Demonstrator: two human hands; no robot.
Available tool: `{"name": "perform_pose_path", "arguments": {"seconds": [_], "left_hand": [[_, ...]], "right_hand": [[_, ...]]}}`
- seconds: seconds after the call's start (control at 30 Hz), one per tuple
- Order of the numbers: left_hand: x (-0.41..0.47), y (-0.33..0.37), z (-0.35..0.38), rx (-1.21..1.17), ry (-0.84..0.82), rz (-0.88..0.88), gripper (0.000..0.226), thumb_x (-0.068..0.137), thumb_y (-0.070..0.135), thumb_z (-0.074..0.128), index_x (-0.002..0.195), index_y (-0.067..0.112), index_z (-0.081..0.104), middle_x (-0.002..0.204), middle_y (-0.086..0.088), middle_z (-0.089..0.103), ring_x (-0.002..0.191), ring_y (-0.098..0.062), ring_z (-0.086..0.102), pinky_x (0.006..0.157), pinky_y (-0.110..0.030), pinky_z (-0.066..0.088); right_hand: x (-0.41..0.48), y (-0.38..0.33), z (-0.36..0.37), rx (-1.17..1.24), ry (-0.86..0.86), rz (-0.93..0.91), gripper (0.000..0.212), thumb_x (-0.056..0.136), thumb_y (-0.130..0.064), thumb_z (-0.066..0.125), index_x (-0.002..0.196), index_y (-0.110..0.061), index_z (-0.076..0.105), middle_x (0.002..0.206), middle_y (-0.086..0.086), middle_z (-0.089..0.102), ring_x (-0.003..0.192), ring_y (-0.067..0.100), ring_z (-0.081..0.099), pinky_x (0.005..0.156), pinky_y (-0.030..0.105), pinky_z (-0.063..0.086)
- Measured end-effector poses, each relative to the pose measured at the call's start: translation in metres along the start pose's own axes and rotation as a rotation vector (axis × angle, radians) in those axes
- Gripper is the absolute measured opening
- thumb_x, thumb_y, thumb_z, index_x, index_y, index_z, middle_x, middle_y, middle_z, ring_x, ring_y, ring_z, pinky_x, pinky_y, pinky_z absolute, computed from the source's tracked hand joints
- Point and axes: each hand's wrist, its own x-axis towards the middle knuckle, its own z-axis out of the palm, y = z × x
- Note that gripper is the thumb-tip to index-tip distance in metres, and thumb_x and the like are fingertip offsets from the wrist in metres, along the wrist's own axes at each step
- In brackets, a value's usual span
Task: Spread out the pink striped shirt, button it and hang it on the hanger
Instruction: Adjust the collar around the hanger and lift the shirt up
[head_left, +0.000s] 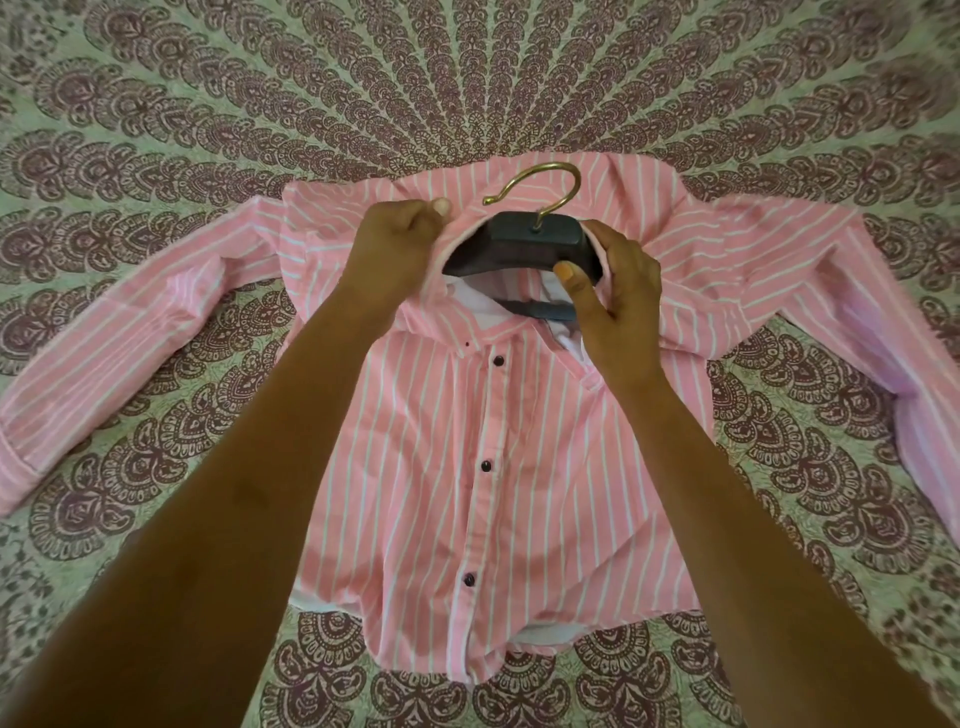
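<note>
The pink striped shirt (545, 467) lies front up on the bed, buttoned down the placket with dark buttons, both sleeves stretched out sideways. A dark hanger (524, 247) with a brass hook (535, 189) sits inside the neck opening, its arms hidden under the fabric. My left hand (400, 234) pinches the collar on the left side of the opening. My right hand (615, 280) grips the right side of the hanger's dark body together with the collar edge, thumb on the hanger. The top of the collar stands unbuttoned, showing white lining.
A bedsheet (467, 78) with a green and maroon paisley print covers the whole surface under the shirt. The left sleeve (104, 353) reaches toward the left edge, the right sleeve (857, 322) bends downward at the right edge.
</note>
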Motion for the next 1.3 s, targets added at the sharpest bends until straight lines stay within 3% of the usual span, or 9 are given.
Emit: {"name": "perform_pose_path", "arguments": {"seconds": [0.1, 0.33, 0.57, 0.7, 0.8, 0.9, 1.0, 1.13, 1.3], "left_hand": [[-0.006, 0.004, -0.002, -0.035, -0.063, 0.016, 0.045, 0.09, 0.033, 0.055, 0.077, -0.009, 0.054, 0.067, -0.009, 0.039, 0.059, -0.011, 0.034, 0.055, -0.026, 0.028], [-0.001, 0.01, -0.004, -0.125, -0.154, -0.255, 0.022, 0.09, 0.022, 0.058, 0.071, 0.013, 0.062, 0.06, -0.002, 0.062, 0.053, -0.009, 0.055, 0.05, -0.02, 0.047], [0.006, -0.004, -0.006, 0.457, 0.005, -0.061, 0.023, 0.086, 0.027, 0.06, 0.078, 0.006, 0.064, 0.083, -0.012, 0.061, 0.08, -0.022, 0.055, 0.071, -0.029, 0.04], [-0.002, -0.013, -0.014, 0.49, 0.063, -0.021, 0.03, 0.082, 0.04, 0.064, 0.084, 0.01, 0.063, 0.083, -0.004, 0.059, 0.08, -0.02, 0.054, 0.069, -0.028, 0.039], [-0.013, -0.019, -0.021, 0.499, 0.163, 0.072, 0.015, 0.083, 0.027, 0.062, 0.093, 0.015, 0.059, 0.083, -0.001, 0.059, 0.077, -0.019, 0.056, 0.071, -0.032, 0.044], [-0.019, -0.018, -0.03, 0.338, 0.009, 0.284, 0.039, 0.074, 0.003, 0.048, 0.108, 0.02, 0.055, 0.102, -0.003, 0.056, 0.08, -0.003, 0.052, 0.07, -0.024, 0.046], [-0.017, -0.021, -0.032, 0.466, -0.247, 0.417, 0.059, 0.07, 0.016, 0.056, 0.129, 0.016, 0.049, 0.13, -0.005, 0.05, 0.114, -0.016, 0.049, 0.093, -0.02, 0.036], [-0.007, -0.027, -0.017, 0.444, -0.212, 0.354, 0.059, 0.065, 0.038, 0.066, 0.119, 0.015, 0.06, 0.107, -0.002, 0.066, 0.1, -0.022, 0.059, 0.083, -0.024, 0.04], [-0.003, -0.01, -0.018, 0.293, -0.183, 0.354, 0.043, 0.069, 0.022, 0.074, 0.11, 0.013, 0.064, 0.092, 0.006, 0.062, 0.085, -0.001, 0.054, 0.071, -0.002, 0.035]], "right_hand": [[-0.005, 0.002, 0.0, -0.019, -0.001, -0.01, 0.043, 0.087, -0.035, 0.051, 0.118, -0.006, 0.057, 0.112, 0.006, 0.063, 0.102, 0.014, 0.049, 0.094, 0.035, 0.034], [-0.011, 0.003, -0.002, -0.062, -0.018, -0.051, 0.041, 0.088, -0.036, 0.049, 0.119, -0.009, 0.056, 0.113, 0.005, 0.062, 0.103, 0.016, 0.049, 0.094, 0.03, 0.032], [-0.019, 0.002, -0.009, -0.085, -0.055, -0.106, 0.04, 0.09, -0.034, 0.048, 0.123, -0.013, 0.053, 0.116, 0.004, 0.061, 0.105, 0.022, 0.054, 0.094, 0.039, 0.037], [-0.013, 0.009, -0.013, -0.113, -0.073, -0.029, 0.048, 0.084, -0.044, 0.052, 0.116, -0.008, 0.058, 0.111, 0.008, 0.064, 0.103, 0.027, 0.057, 0.093, 0.035, 0.036], [-0.006, 0.014, -0.014, -0.181, -0.065, 0.005, 0.057, 0.08, -0.055, 0.05, 0.11, -0.007, 0.061, 0.106, 0.008, 0.066, 0.101, 0.029, 0.058, 0.092, 0.035, 0.035], [-0.002, 0.016, -0.014, -0.249, -0.056, 0.046, 0.064, 0.079, -0.062, 0.046, 0.11, -0.008, 0.061, 0.105, 0.009, 0.066, 0.102, 0.03, 0.057, 0.092, 0.033, 0.032], [-0.001, 0.017, -0.015, -0.301, -0.04, 0.066, 0.074, 0.078, -0.07, 0.037, 0.113, -0.008, 0.06, 0.104, 0.012, 0.066, 0.101, 0.032, 0.057, 0.09, 0.035, 0.033], [0.005, 0.017, -0.013, -0.342, -0.052, 0.122, 0.074, 0.076, -0.069, 0.035, 0.112, -0.009, 0.059, 0.095, 0.017, 0.065, 0.094, 0.036, 0.057, 0.087, 0.036, 0.032], [0.015, 0.003, -0.024, -0.352, -0.028, 0.147, 0.095, 0.068, -0.085, 0.018, 0.112, -0.011, 0.058, 0.092, 0.018, 0.064, 0.09, 0.038, 0.056, 0.086, 0.036, 0.033]]}}
